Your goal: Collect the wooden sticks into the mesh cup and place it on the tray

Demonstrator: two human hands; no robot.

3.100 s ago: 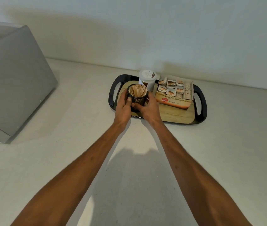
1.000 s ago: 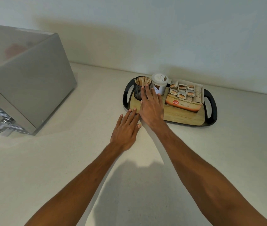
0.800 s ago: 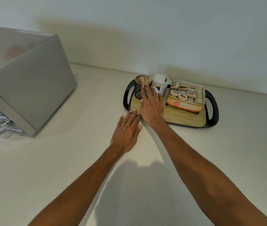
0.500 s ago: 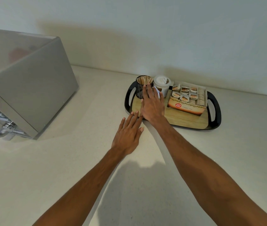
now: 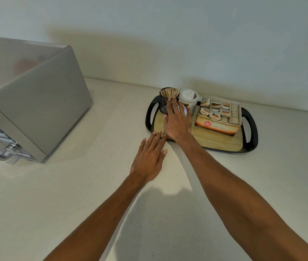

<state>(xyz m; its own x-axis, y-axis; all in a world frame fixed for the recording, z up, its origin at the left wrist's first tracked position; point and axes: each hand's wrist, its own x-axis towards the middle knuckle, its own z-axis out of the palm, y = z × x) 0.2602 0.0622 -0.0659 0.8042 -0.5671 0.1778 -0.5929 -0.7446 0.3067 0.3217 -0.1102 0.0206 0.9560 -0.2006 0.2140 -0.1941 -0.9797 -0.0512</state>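
Standing on tray (image 5: 215, 140), mesh cup (image 5: 163, 104) just beyond right hand (image 5: 177, 123).

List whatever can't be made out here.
Head view only.
The mesh cup: the right hand covers its lower side; contact unclear.
The lidded cup: label partly hidden behind that hand.
The grey appliance: cut off by the left edge.
The tea box: small print too small.

the tea box (image 5: 217, 127) front reads "ginger tea"; its red badge is unreadable.
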